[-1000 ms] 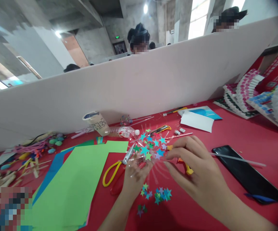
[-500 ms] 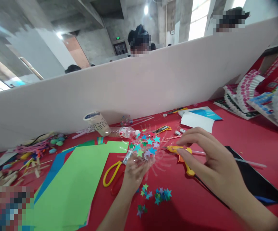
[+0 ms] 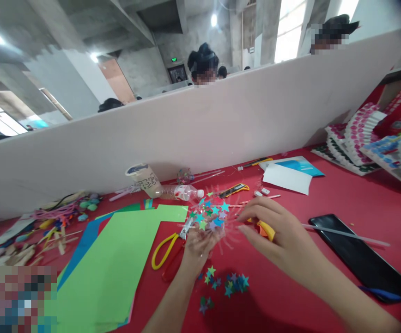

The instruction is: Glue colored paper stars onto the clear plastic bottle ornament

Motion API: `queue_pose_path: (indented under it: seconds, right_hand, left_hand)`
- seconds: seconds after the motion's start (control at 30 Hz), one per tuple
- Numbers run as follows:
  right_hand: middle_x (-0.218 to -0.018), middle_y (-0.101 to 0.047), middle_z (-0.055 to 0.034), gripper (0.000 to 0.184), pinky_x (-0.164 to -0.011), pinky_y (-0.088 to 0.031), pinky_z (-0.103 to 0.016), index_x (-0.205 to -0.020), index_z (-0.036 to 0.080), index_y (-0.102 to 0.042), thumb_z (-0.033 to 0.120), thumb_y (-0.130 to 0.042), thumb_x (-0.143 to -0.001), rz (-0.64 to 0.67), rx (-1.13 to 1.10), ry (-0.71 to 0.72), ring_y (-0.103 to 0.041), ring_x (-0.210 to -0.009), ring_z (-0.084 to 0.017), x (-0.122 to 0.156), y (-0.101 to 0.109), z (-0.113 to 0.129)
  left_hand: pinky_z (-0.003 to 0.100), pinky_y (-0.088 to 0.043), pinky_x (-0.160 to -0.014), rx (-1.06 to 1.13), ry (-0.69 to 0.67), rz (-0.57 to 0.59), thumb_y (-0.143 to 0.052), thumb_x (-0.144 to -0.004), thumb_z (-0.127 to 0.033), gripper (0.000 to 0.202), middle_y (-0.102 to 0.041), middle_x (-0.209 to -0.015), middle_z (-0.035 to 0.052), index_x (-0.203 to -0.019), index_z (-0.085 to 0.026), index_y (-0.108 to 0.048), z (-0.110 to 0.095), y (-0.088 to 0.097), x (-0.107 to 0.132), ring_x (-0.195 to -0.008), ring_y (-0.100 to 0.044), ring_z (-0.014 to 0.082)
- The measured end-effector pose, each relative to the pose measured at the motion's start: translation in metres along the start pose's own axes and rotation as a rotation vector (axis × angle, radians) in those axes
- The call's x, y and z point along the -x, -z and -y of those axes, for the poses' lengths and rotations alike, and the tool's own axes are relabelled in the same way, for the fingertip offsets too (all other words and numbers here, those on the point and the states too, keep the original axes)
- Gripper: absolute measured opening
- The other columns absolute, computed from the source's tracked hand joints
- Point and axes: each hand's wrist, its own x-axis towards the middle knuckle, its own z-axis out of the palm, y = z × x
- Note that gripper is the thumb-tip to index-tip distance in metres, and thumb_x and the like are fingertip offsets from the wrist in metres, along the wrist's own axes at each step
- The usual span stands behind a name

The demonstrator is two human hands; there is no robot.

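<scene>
My left hand (image 3: 202, 243) is closed on a clear plastic piece with fringed strips (image 3: 226, 236), dotted with shiny green, blue and purple stars (image 3: 215, 210). The fingers are partly hidden behind it. To its right is my right hand (image 3: 273, 231), thumb and forefinger apart, fingertips near the fringe. Nothing shows between them. Under that hand lies a yellow and orange glue gun (image 3: 265, 229), mostly covered. Loose stars (image 3: 237, 283) are scattered on the red table below the plastic piece. Scissors with yellow and red handles (image 3: 166, 249) rest beside my left hand.
Green paper sheets (image 3: 113, 263) lie at left, near a pile of craft bits (image 3: 58, 217). Behind are a paper cup (image 3: 145, 180), a plastic bottle (image 3: 183, 192) and a utility knife (image 3: 235, 190). A black phone (image 3: 356, 259) lies right. A white partition (image 3: 200, 125) stands behind; people sit beyond.
My right hand has moved left and slightly down, closer to the fringed plastic, covering more of the glue gun. More of the phone shows. My left hand keeps its hold. The view has shifted slightly.
</scene>
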Motion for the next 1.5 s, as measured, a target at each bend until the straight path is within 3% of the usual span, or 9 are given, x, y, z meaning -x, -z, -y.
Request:
queue_pose_path:
  seconds: [0.17, 0.27, 0.3, 0.4, 0.67, 0.87, 1.07, 1.3, 1.5]
  right_hand:
    - [-0.092, -0.055, -0.0053, 0.009, -0.061, -0.047, -0.028, -0.090, 0.019, -0.056, 0.025, -0.052, -0.084, -0.067, -0.064, -0.228, -0.055, -0.070, -0.014, -0.008, -0.015, -0.034]
    - [-0.108, -0.057, -0.0062, 0.034, -0.059, -0.050, -0.027, -0.109, 0.023, -0.051, 0.035, -0.061, -0.078, -0.003, -0.255, -0.445, -0.060, -0.073, -0.015, -0.010, -0.035, -0.060]
    - [-0.107, -0.059, -0.0055, 0.040, -0.054, -0.050, -0.026, -0.113, 0.024, -0.048, 0.036, -0.061, -0.078, 0.070, -0.387, -0.521, -0.061, -0.068, -0.014, -0.010, -0.042, -0.067]
    - [-0.082, -0.062, -0.0009, 0.037, -0.044, -0.050, -0.024, -0.116, 0.023, -0.045, 0.036, -0.052, -0.083, 0.144, -0.486, -0.580, -0.061, -0.054, -0.013, -0.007, -0.060, -0.076]
    - [-0.075, -0.061, 0.0016, 0.029, -0.041, -0.049, -0.023, -0.110, 0.022, -0.048, 0.018, -0.041, -0.082, 0.145, -0.470, -0.669, -0.063, -0.049, -0.012, 0.000, -0.085, -0.095]
    - [-0.076, -0.064, 0.0002, 0.025, -0.043, -0.050, -0.024, -0.106, 0.022, -0.047, 0.017, -0.040, -0.084, 0.162, -0.387, -0.682, -0.064, -0.050, -0.014, 0.005, -0.092, -0.107]
    - [-0.086, -0.067, -0.0011, 0.024, -0.041, -0.045, -0.021, -0.107, 0.023, -0.050, 0.023, -0.049, -0.083, 0.191, -0.270, -0.659, -0.060, -0.046, -0.010, 0.005, -0.087, -0.111]
    - [-0.092, -0.068, -0.0021, 0.029, -0.038, -0.042, -0.021, -0.110, 0.024, -0.048, 0.028, -0.052, -0.082, 0.204, -0.210, -0.622, -0.057, -0.042, -0.009, 0.003, -0.078, -0.111]
    - [-0.096, -0.067, -0.0029, 0.028, -0.039, -0.041, -0.024, -0.109, 0.024, -0.049, 0.032, -0.050, -0.082, 0.140, -0.128, -0.563, -0.055, -0.039, -0.009, -0.002, -0.064, -0.108]
  left_hand:
    - [0.039, -0.051, -0.084, -0.073, -0.013, -0.010, -0.078, -0.052, -0.024, 0.039, -0.072, -0.079, 0.0018, -0.087, -0.020, -0.062, 0.012, 0.014, 0.000, -0.078, -0.069, 0.0226]
    - [0.038, -0.051, -0.084, -0.139, -0.009, 0.006, -0.080, -0.051, -0.028, 0.042, -0.071, -0.083, 0.0041, -0.088, -0.018, -0.062, 0.018, 0.018, -0.003, -0.080, -0.068, 0.0223]
    - [0.037, -0.051, -0.083, -0.165, -0.005, 0.012, -0.080, -0.050, -0.028, 0.044, -0.071, -0.082, 0.0043, -0.089, -0.018, -0.062, 0.019, 0.018, -0.004, -0.079, -0.067, 0.0221]
    - [0.037, -0.051, -0.079, -0.239, 0.012, 0.040, -0.079, -0.053, -0.029, 0.047, -0.070, -0.081, 0.0041, -0.094, -0.017, -0.061, 0.021, 0.018, -0.006, -0.078, -0.067, 0.0218]
    - [0.033, -0.050, -0.080, -0.378, 0.088, 0.072, -0.078, -0.057, -0.021, 0.044, -0.070, -0.089, 0.0057, -0.097, -0.016, -0.060, 0.012, 0.033, -0.008, -0.084, -0.066, 0.0200]
    - [0.038, -0.050, -0.083, -0.379, 0.137, 0.089, -0.071, -0.059, -0.016, 0.044, -0.069, -0.097, 0.0101, -0.100, -0.015, -0.056, 0.003, 0.041, -0.004, -0.091, -0.066, 0.0229]
    - [0.034, -0.050, -0.082, -0.437, 0.125, 0.075, -0.062, -0.057, -0.008, 0.042, -0.069, -0.089, 0.0057, -0.098, -0.014, -0.056, -0.010, 0.043, 0.000, -0.085, -0.067, 0.0193]
    - [0.033, -0.049, -0.082, -0.489, 0.084, 0.082, -0.058, -0.058, -0.009, 0.041, -0.069, -0.083, 0.0033, -0.099, -0.015, -0.058, -0.016, 0.042, 0.004, -0.083, -0.066, 0.0177]
    - [0.030, -0.051, -0.070, -0.540, 0.024, 0.052, -0.058, -0.058, -0.012, 0.041, -0.068, -0.081, 0.0043, -0.099, -0.013, -0.056, -0.013, 0.047, 0.006, -0.073, -0.066, 0.0166]
